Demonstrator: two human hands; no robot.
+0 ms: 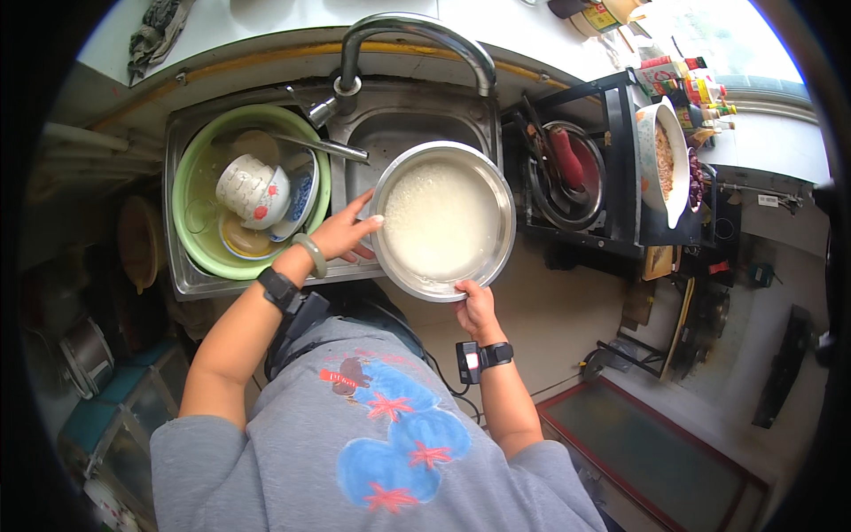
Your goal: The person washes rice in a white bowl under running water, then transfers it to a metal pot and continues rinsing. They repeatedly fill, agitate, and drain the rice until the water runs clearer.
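A round stainless steel bowl [506, 219] holds cloudy, whitish liquid with bubbles at its upper left. It is over the front right part of the double steel sink [415, 120]. My left hand [342, 229] touches the bowl's left side, thumb at the rim, with the fingers partly hidden beside it. My right hand [475, 307] grips the lower rim, thumb on top. Left of the bowl, a green plastic basin [183, 199] holds water, stacked cups [243, 179], a flower-patterned bowl [274, 199] and plates [309, 196]. A metal handle lies across the basin's right rim.
The curved chrome faucet [419, 23] arches above the sink. At right, a black rack [621, 159] stands beside a metal pot [598, 199] with a red-handled utensil. A white dish [678, 146] of food and several bottles [691, 90] are farther right. A grey cloth [156, 36] lies at upper left.
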